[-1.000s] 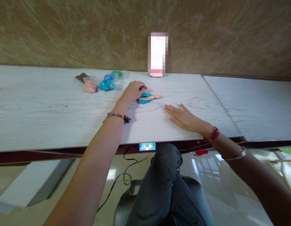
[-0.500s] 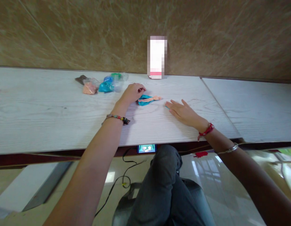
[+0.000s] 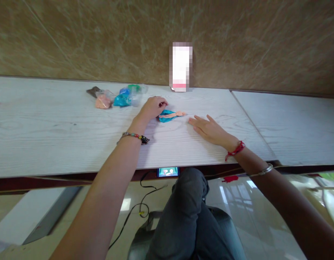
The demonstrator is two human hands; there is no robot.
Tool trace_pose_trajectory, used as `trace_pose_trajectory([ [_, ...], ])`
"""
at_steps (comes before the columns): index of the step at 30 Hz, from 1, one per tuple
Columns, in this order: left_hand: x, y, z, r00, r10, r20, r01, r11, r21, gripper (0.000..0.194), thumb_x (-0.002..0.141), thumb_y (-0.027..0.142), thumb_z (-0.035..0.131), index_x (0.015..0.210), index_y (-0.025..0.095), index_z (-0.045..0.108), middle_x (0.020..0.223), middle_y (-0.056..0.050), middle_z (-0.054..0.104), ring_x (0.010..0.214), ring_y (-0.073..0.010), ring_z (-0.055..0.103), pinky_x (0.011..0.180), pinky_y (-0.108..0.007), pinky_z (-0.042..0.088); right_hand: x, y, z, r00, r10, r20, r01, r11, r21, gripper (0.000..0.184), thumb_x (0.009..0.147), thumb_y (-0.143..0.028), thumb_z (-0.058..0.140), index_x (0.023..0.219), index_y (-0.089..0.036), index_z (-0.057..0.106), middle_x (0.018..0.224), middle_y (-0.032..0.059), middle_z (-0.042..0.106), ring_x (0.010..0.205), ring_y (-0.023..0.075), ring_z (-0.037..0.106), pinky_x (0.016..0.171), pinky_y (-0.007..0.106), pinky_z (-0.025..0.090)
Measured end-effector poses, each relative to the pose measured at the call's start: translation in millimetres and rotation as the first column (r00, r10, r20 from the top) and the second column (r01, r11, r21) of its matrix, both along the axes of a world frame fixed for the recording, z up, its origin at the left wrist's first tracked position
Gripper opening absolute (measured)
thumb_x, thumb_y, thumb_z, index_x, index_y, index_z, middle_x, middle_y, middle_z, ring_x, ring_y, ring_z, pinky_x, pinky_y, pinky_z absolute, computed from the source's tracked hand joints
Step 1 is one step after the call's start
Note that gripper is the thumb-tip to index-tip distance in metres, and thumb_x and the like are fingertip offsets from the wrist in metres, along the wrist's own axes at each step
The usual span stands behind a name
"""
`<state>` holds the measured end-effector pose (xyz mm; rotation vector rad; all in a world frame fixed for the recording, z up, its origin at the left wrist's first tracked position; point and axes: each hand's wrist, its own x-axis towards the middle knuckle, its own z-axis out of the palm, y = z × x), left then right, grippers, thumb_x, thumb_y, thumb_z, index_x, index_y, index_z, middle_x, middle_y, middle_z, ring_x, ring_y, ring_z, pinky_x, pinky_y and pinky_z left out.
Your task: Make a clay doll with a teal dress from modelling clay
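Observation:
A small flat figure of blue and peach modelling clay (image 3: 167, 116) lies on the white wood-grain table (image 3: 61, 141). My left hand (image 3: 154, 107) rests at its left end with fingers curled and pressed together; whatever they may hold is hidden. To the right of the figure, my right hand (image 3: 207, 129) lies palm down, its fingers stretched out and slightly spread on the tabletop. Anything under that palm is out of sight.
Clear bags of peach clay (image 3: 103, 102), blue clay (image 3: 122, 100) and green clay (image 3: 133, 87) lie at the back left, beside a dark bag (image 3: 94, 91). A phone (image 3: 180, 68) leans on the wall (image 3: 250, 43). Another lit screen (image 3: 168, 171) shows below the table edge.
My right hand has slid very slightly to the left, and the bit of blue at its fingertips is now hidden. My left hand and the clay figure stay put.

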<state>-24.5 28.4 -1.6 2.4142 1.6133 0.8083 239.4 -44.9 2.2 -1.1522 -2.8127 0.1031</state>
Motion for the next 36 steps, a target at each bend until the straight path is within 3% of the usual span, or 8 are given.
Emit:
trace_pose_trajectory([
  [2,-0.2,-0.2,-0.1,1.0,-0.001,-0.009,0.001,1.0,-0.001,0.025,0.077,0.016,0.046,0.088,0.016,0.069,0.091,-0.006,0.068,0.086,-0.0188,0.059,0.084,-0.032,0.045,0.2,0.0,-1.3,0.999,0.044,0.0,-0.044,0.999,-0.026,0.046,0.097,-0.03,0.022,0.137,-0.022,0.043,0.144,0.0051,0.042,0.136,0.0226,0.032,0.109,0.057,0.024],
  [9,1.0,-0.8,0.6,0.999,0.01,-0.034,-0.01,1.0,0.004,0.027,0.078,0.017,0.046,0.089,0.014,0.069,0.091,-0.007,0.069,0.087,-0.0188,0.06,0.083,-0.031,0.045,10.2,0.9,-5.5,0.992,-0.039,-0.118,0.033,0.998,-0.051,0.048,0.094,-0.027,0.031,0.142,-0.019,0.036,0.145,0.0083,0.04,0.135,0.0232,0.035,0.108,0.052,0.031],
  [16,2.1,-2.8,3.3,0.999,0.015,-0.036,-0.016,1.0,-0.015,0.028,0.078,0.017,0.045,0.092,0.013,0.07,0.096,-0.008,0.069,0.09,-0.0199,0.06,0.086,-0.032,0.045,8.3,11.2,-11.3,0.962,-0.07,-0.263,0.069,0.998,-0.01,0.041,0.089,-0.021,0.041,0.127,-0.017,0.055,0.13,0.0094,0.058,0.118,0.0229,0.055,0.104,0.043,0.042],
  [21,1.4,-2.6,2.7,0.999,0.014,-0.034,-0.015,1.0,-0.013,0.028,0.077,0.016,0.045,0.091,0.013,0.07,0.095,-0.007,0.069,0.09,-0.0192,0.06,0.086,-0.031,0.045,3.5,19.3,-12.4,0.955,0.008,-0.296,-0.006,1.0,0.009,0.033,0.089,-0.015,0.042,0.109,-0.019,0.068,0.113,0.0053,0.068,0.108,0.0208,0.062,0.101,0.041,0.045],
  [24,0.9,-2.3,2.2,1.0,0.0,-0.021,0.0,1.0,-0.006,0.027,0.077,0.016,0.045,0.09,0.013,0.069,0.095,-0.007,0.069,0.089,-0.0183,0.06,0.086,-0.031,0.045,3.6,20.5,-13.2,0.94,0.007,-0.34,0.009,0.999,0.045,0.033,0.087,-0.014,0.044,0.109,-0.021,0.068,0.112,0.0044,0.069,0.106,0.02,0.063,0.098,0.039,0.047],
  [27,0.7,-2.1,2.5,1.0,-0.004,-0.021,0.004,1.0,-0.007,0.027,0.078,0.016,0.046,0.091,0.013,0.069,0.095,-0.007,0.069,0.09,-0.0185,0.06,0.086,-0.031,0.045,5.0,21.8,-16.4,0.923,-0.038,-0.382,0.082,0.991,0.101,0.031,0.086,-0.015,0.046,0.107,-0.015,0.069,0.122,0.011,0.063,0.111,0.0223,0.06,0.096,0.038,0.048],
  [32,0.1,-1.1,2.6,0.999,0.016,-0.034,-0.016,1.0,-0.015,0.027,0.079,0.016,0.046,0.091,0.014,0.07,0.095,-0.007,0.07,0.088,-0.0187,0.061,0.084,-0.03,0.046,3.8,17.7,-20.8,0.953,-0.022,-0.301,0.054,0.994,0.097,0.033,0.09,-0.017,0.041,0.112,-0.018,0.066,0.12,0.0099,0.064,0.111,0.0215,0.06,0.098,0.043,0.046],
  [36,-0.8,-1.0,1.9,1.0,0.013,-0.027,-0.014,1.0,-0.021,0.027,0.08,0.017,0.045,0.092,0.014,0.07,0.096,-0.008,0.07,0.089,-0.0185,0.061,0.083,-0.03,0.046,0.1,7.7,-17.1,0.968,-0.105,-0.226,0.139,0.981,0.139,0.037,0.091,-0.016,0.04,0.122,-0.015,0.059,0.125,0.0117,0.061,0.117,0.0217,0.055,0.104,0.046,0.038],
])
